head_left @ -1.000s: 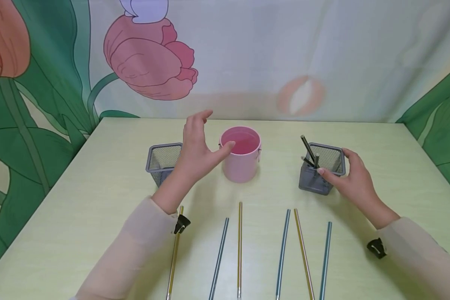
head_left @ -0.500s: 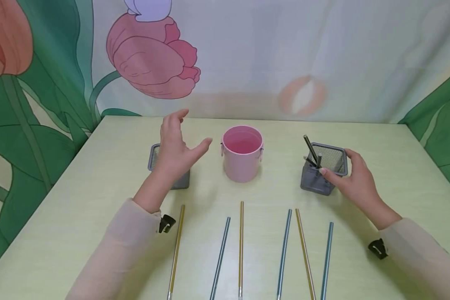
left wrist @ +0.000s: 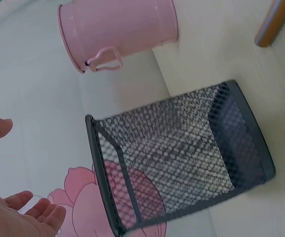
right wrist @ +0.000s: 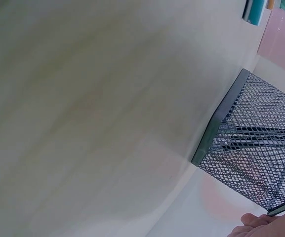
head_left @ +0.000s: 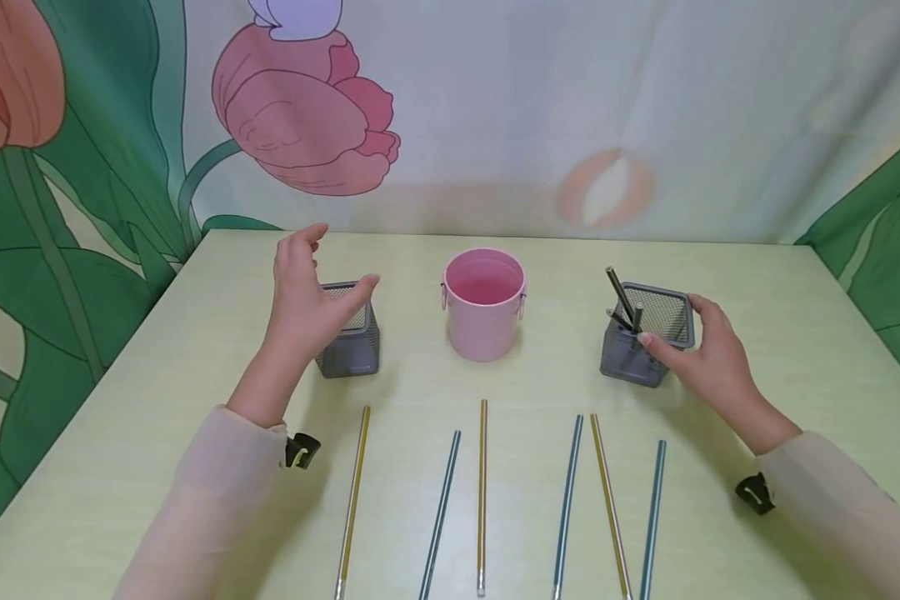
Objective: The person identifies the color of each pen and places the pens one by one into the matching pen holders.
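Observation:
My left hand (head_left: 300, 308) is held in the air over the left grey mesh pen holder (head_left: 351, 354), partly covering it, thumb and fingers spread apart. In the left wrist view that hand (left wrist: 21, 217) stays clear of the holder's rim, and nothing shows through the mesh. My right hand (head_left: 716, 367) grips the right mesh pen holder (head_left: 630, 367), thumb on the near side and fingers at the far right rim. Several dark pens (head_left: 618, 293) lean inside it. Between the two holders stands a pink bucket (head_left: 483, 333) with small side handles.
In front lie several thin pencils, spaced apart and pointing away from me: gold ones such as the left pencil (head_left: 354, 492), and blue ones such as the right pencil (head_left: 653, 517). A flower-printed curtain (head_left: 480, 117) hangs behind the pale table's back edge.
My left hand has moved left, from beside the pink bucket to over the left pen holder, still spread. The right hand keeps its grip on the right pen holder, which stays in place.

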The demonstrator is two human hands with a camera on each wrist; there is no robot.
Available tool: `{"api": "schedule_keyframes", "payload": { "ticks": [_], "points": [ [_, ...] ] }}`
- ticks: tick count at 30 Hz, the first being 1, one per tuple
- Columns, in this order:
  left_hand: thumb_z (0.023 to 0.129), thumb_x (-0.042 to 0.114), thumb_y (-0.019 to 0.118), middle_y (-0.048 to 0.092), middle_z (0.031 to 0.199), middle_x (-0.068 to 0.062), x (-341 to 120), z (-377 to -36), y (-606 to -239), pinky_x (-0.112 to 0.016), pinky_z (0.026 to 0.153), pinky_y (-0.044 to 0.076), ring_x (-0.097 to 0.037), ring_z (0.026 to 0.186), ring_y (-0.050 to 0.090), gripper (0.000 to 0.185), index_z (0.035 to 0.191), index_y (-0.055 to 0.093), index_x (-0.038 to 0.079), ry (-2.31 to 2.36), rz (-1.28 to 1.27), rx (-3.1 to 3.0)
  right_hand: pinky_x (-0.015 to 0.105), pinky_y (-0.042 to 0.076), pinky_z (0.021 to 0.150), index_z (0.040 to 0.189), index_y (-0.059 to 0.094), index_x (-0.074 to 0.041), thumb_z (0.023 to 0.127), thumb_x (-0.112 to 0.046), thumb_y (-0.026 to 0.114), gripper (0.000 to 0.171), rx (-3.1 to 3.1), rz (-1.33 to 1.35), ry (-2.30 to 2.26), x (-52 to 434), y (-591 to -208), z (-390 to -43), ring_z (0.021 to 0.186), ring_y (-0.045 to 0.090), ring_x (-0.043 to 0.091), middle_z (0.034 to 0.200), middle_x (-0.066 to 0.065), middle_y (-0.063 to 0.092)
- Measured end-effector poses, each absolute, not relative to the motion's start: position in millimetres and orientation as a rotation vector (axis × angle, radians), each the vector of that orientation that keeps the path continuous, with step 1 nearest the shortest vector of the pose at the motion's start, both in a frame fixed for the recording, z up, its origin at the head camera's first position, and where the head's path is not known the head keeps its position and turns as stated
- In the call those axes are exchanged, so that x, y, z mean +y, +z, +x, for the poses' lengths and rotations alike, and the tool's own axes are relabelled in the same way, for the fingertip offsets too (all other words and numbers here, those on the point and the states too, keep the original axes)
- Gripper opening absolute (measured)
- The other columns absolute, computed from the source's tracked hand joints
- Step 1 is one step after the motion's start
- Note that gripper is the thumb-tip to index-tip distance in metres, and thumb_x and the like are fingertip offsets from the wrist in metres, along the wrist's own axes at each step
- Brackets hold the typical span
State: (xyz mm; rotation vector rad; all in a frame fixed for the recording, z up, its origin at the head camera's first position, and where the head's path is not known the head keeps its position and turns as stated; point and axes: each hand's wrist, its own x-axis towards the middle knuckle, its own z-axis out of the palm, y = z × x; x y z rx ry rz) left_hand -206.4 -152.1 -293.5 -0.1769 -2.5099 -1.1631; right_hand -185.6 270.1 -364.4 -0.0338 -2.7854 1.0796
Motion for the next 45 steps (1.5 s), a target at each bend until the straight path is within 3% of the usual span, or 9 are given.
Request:
{"api": "schedule_keyframes", "payload": {
  "ticks": [13,29,45],
  "points": [
    [0.080,0.037,0.074,0.022,0.147,-0.018,-185,-200,-302,-0.054,0.109,0.030,-0.032,0.137,0.023,0.092,0.147,0.020,0.002,-1.173,-0.072,-2.666,0.065,0.031,0.101,0.146,0.019,0.007,0.088,-0.041,0.064,0.088,-2.785,-0.038,1.077,269,-363,-185,0.132,0.030,0.049,0.146,0.033,0.028],
    [0.069,0.034,0.084,0.019,0.149,-0.024,-197,-209,-325,-0.056,0.111,0.025,-0.039,0.137,0.018,0.110,0.147,0.017,-0.002,-1.093,-0.120,-2.858,0.065,0.030,0.101,0.146,0.019,0.007,0.088,-0.042,0.063,0.088,-2.791,-0.040,1.077,270,-364,-186,0.132,0.030,0.049,0.146,0.033,0.028],
    [0.072,0.033,0.082,0.022,0.147,-0.028,-202,-210,-337,-0.056,0.110,0.027,-0.040,0.134,0.023,0.108,0.147,0.014,-0.006,-1.149,-0.128,-2.899,0.064,0.030,0.102,0.146,0.021,0.006,0.087,-0.041,0.065,0.087,-2.785,-0.039,1.075,270,-364,-186,0.133,0.029,0.048,0.147,0.031,0.029]
  ]
}}
